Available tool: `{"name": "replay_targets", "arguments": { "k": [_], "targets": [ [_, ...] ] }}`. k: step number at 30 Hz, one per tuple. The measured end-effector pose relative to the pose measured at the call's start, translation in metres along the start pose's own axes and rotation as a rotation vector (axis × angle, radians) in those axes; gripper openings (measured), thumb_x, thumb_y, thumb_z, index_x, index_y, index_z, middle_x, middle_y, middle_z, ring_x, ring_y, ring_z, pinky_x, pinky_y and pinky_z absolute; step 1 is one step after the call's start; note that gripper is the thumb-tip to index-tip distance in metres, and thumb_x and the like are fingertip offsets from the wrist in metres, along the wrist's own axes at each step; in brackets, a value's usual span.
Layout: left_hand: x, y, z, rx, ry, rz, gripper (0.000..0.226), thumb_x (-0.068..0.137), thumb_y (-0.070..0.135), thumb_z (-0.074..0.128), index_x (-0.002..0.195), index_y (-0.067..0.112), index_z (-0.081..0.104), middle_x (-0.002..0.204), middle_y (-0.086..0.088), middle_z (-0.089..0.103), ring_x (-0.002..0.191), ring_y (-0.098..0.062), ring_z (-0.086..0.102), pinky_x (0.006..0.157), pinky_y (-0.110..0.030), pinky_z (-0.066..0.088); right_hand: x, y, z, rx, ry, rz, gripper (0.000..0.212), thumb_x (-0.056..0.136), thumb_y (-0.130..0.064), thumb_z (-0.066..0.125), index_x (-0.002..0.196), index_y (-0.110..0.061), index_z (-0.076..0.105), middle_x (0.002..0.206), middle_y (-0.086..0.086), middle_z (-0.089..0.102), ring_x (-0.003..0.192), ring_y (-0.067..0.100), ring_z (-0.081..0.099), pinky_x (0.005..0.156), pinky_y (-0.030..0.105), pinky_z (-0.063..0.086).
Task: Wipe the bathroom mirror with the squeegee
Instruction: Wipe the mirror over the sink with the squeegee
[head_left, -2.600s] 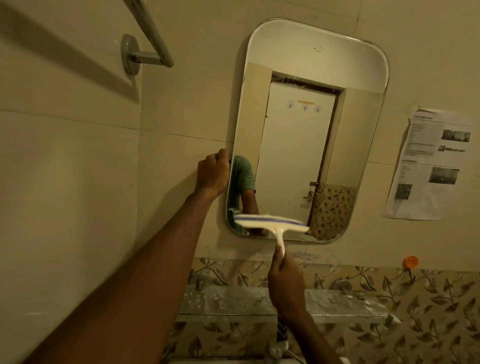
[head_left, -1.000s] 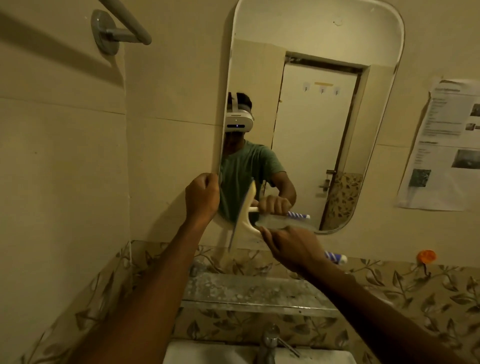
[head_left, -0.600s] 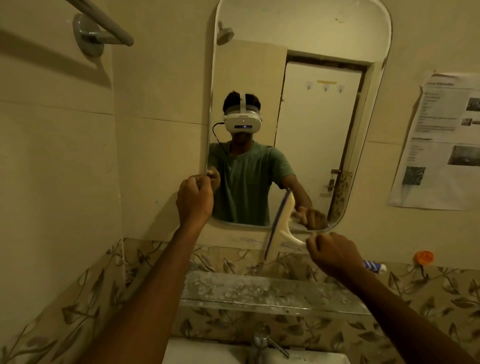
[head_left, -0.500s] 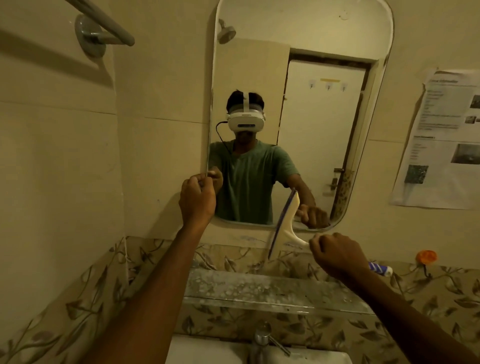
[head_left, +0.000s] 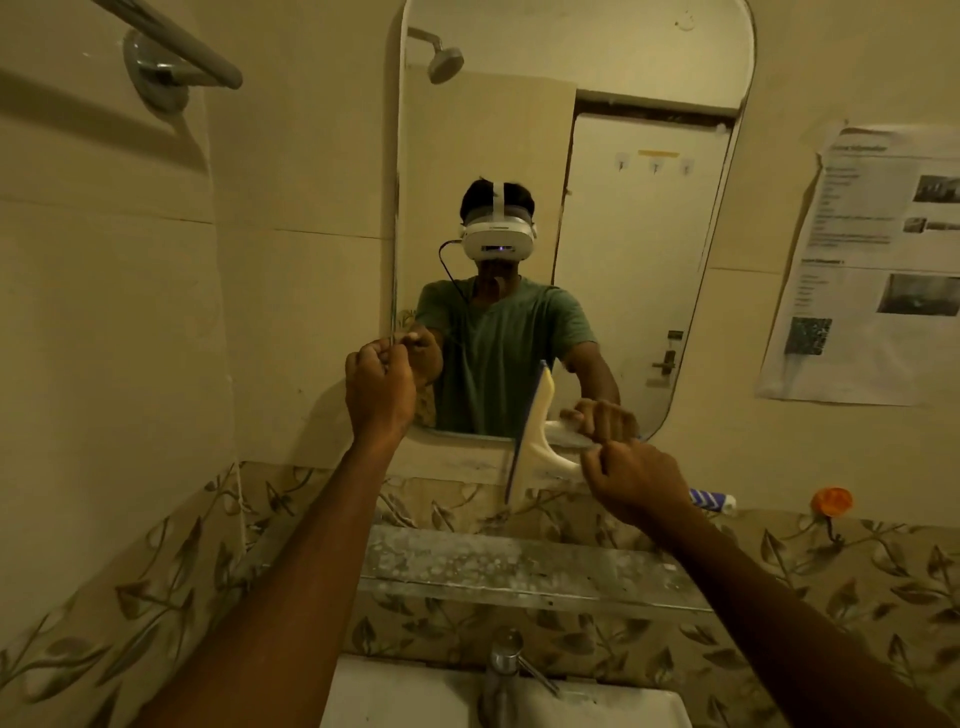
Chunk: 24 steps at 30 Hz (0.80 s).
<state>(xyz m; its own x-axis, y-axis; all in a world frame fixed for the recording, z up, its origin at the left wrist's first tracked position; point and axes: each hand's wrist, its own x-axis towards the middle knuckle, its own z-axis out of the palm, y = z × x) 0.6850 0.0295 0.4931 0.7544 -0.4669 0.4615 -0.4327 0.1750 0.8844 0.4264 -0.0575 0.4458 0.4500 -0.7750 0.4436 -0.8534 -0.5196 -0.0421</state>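
Note:
A tall mirror (head_left: 639, 218) with rounded corners hangs on the tiled wall and reflects a person in a green shirt. My right hand (head_left: 636, 480) grips the handle of a cream squeegee (head_left: 532, 441) with a dark rubber edge. Its blade stands upright across the mirror's bottom edge, right of centre. My left hand (head_left: 379, 389) is a fist closed on the mirror's lower left edge.
A speckled glass shelf (head_left: 519, 569) runs below the mirror, with a striped tube (head_left: 711, 500) behind my right hand. Below are a tap (head_left: 504, 670) and white basin (head_left: 410, 696). A towel bar (head_left: 171, 52) is upper left, a paper notice (head_left: 872, 270) and orange hook (head_left: 831, 501) on the right.
The squeegee turned from level to upright, then slid right along the mirror's bottom edge. My left hand stayed on the mirror's left edge. The view shifted, bringing the reflected person in.

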Motion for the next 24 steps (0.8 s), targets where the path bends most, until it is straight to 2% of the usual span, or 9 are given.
{"name": "replay_targets", "arguments": {
  "k": [2, 4, 7, 10, 13, 15, 19, 24],
  "targets": [
    [-0.001, 0.001, 0.001, 0.000, 0.012, -0.007, 0.041, 0.099, 0.030, 0.039, 0.129, 0.005, 0.053, 0.135, -0.015, 0.048, 0.119, -0.030, 0.050, 0.086, -0.030, 0.037, -0.005, 0.021, 0.001, 0.008, -0.014, 0.044, 0.038, 0.095, -0.039, 0.037, 0.062, -0.025, 0.050, 0.060, -0.002, 0.049, 0.051, 0.010, 0.045, 0.046, 0.024, 0.034],
    [-0.003, 0.003, 0.003, 0.002, 0.027, -0.015, 0.041, 0.099, 0.030, 0.039, 0.129, 0.005, 0.054, 0.135, -0.015, 0.047, 0.119, -0.030, 0.051, 0.085, -0.030, 0.036, -0.009, 0.041, 0.004, 0.007, -0.041, 0.081, 0.035, 0.094, -0.040, 0.039, 0.067, -0.025, 0.054, 0.063, -0.001, 0.054, 0.056, 0.013, 0.050, 0.053, 0.030, 0.045],
    [-0.005, 0.005, 0.005, 0.011, 0.038, -0.020, 0.041, 0.099, 0.030, 0.040, 0.129, 0.004, 0.053, 0.136, -0.015, 0.047, 0.117, -0.029, 0.051, 0.084, -0.030, 0.036, -0.018, 0.062, 0.006, -0.002, -0.039, 0.113, 0.033, 0.095, -0.038, 0.040, 0.066, -0.026, 0.052, 0.063, -0.001, 0.054, 0.061, 0.016, 0.053, 0.058, 0.034, 0.049],
    [-0.005, 0.003, 0.007, 0.023, 0.043, -0.011, 0.041, 0.098, 0.029, 0.043, 0.130, 0.005, 0.052, 0.136, -0.014, 0.046, 0.117, -0.029, 0.051, 0.085, -0.031, 0.038, -0.029, 0.078, 0.008, 0.001, -0.033, 0.153, 0.038, 0.096, -0.035, 0.041, 0.059, -0.026, 0.044, 0.060, -0.002, 0.051, 0.059, 0.017, 0.051, 0.053, 0.032, 0.044],
    [-0.007, 0.002, 0.009, 0.018, 0.046, -0.009, 0.043, 0.096, 0.028, 0.045, 0.132, 0.005, 0.051, 0.137, -0.014, 0.044, 0.120, -0.028, 0.050, 0.089, -0.031, 0.040, -0.039, 0.086, 0.010, -0.011, -0.021, 0.186, 0.038, 0.097, -0.033, 0.039, 0.060, -0.025, 0.043, 0.059, -0.002, 0.048, 0.056, 0.014, 0.045, 0.047, 0.027, 0.033],
    [-0.011, 0.003, 0.012, 0.004, 0.044, 0.005, 0.043, 0.095, 0.027, 0.048, 0.132, 0.006, 0.051, 0.138, -0.013, 0.043, 0.122, -0.028, 0.049, 0.094, -0.032, 0.041, -0.047, 0.091, 0.010, 0.000, -0.006, 0.192, 0.038, 0.097, -0.031, 0.039, 0.060, -0.025, 0.041, 0.058, -0.002, 0.047, 0.054, 0.013, 0.043, 0.047, 0.026, 0.031],
    [-0.034, 0.003, 0.023, 0.009, 0.063, 0.038, 0.053, 0.092, 0.027, 0.053, 0.140, 0.008, 0.043, 0.143, -0.012, 0.038, 0.129, -0.029, 0.044, 0.102, -0.042, 0.045, -0.062, 0.107, 0.017, 0.005, 0.023, 0.219, 0.035, 0.099, -0.030, 0.038, 0.066, -0.022, 0.049, 0.055, -0.004, 0.048, 0.049, 0.011, 0.043, 0.044, 0.023, 0.029],
    [-0.072, 0.003, 0.047, 0.129, -0.006, 0.152, 0.064, 0.088, 0.032, 0.054, 0.145, 0.017, 0.031, 0.150, -0.007, 0.031, 0.132, -0.030, 0.040, 0.097, -0.050, 0.049, -0.075, 0.113, 0.018, 0.045, 0.124, 0.217, 0.038, 0.101, -0.029, 0.038, 0.073, -0.014, 0.059, 0.049, -0.006, 0.046, 0.043, 0.013, 0.049, 0.040, 0.019, 0.028]
  ]
}}
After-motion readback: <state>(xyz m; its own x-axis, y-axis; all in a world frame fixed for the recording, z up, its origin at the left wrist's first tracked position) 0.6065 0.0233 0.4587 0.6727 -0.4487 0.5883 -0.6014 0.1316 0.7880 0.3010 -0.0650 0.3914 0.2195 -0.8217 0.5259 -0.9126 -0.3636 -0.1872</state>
